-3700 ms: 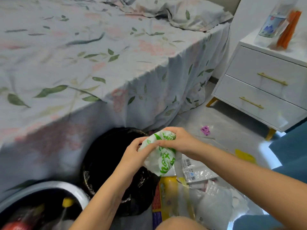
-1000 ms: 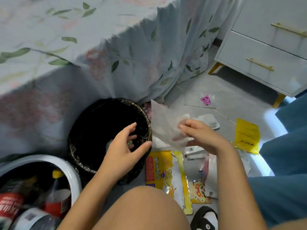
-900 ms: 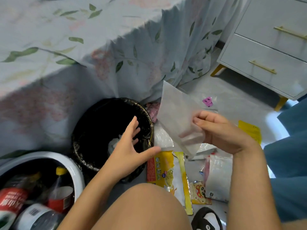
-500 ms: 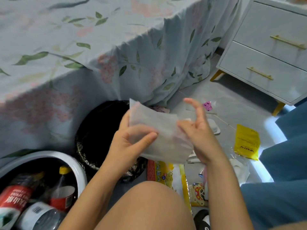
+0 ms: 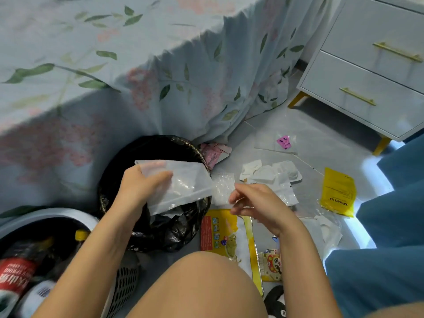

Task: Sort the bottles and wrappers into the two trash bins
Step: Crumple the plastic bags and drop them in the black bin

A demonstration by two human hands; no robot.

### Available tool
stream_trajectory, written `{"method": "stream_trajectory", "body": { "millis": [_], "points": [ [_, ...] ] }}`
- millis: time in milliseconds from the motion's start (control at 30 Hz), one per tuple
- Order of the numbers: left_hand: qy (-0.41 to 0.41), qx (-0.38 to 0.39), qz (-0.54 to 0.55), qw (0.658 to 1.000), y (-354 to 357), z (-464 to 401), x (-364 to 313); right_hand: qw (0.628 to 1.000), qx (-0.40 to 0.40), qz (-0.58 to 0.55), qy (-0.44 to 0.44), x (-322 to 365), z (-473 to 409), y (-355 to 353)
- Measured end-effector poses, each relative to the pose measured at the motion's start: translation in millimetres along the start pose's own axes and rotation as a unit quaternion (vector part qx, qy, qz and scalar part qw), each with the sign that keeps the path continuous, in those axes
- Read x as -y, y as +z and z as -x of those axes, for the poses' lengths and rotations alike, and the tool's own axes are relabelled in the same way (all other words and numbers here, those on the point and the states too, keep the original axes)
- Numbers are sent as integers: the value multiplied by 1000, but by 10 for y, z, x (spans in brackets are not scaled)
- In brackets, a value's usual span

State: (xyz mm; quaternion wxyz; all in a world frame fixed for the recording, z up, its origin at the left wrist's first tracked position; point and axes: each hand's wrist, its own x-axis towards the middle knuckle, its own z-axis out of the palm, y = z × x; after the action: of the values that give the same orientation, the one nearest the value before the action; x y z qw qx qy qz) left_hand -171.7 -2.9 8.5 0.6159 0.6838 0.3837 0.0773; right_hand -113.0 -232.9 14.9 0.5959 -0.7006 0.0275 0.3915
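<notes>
We see our left hand [image 5: 140,184] pinching a frosted, crinkly plastic wrapper [image 5: 183,187], a flat rectangle, thumb on top and fingers hidden behind it; the wrapper hangs over the black bin [image 5: 128,157], a round one lined with glossy, wrinkled film, which sits under and beyond that hand; our right hand [image 5: 257,203] is beside the wrapper's right edge, apart from it, fingers loosely curled and holding nothing; below the left forearm stands the second bin [image 5: 68,215], pale-rimmed with a perforated side, and in it we can count at least three bottles, one with a red label [image 5: 16,276] and one with a yellow cap [image 5: 80,235]; just under the right hand lies a flat yellow pouch [image 5: 220,232]; beyond it, white crumpled wrappers [image 5: 270,174]; to its right, one smooth yellow packet [image 5: 338,191]; farther off, one small pink sachet [image 5: 284,142] on the grey tile floor [image 5: 321,143].
</notes>
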Motion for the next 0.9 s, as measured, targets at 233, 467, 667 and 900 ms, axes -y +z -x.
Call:
{"method": "stream_trajectory", "body": {
  "millis": [233,467,667,900],
  "points": [
    [-183,-5,-108,977,-48,-747,927,985,-161,-6,68,-1002,-750,-46],
    [-126,111,-559,812,-70,-852,1037,973,-160,31,161,-1745,-935,-67],
    [-65,118,-698,703,96,-953,1125,893,-179,375,173,-2151,-926,-176],
    [-66,117,-700,701,171,-987,1008,840,-191,472,186,-2346,-1024,-176]
  ]
}}
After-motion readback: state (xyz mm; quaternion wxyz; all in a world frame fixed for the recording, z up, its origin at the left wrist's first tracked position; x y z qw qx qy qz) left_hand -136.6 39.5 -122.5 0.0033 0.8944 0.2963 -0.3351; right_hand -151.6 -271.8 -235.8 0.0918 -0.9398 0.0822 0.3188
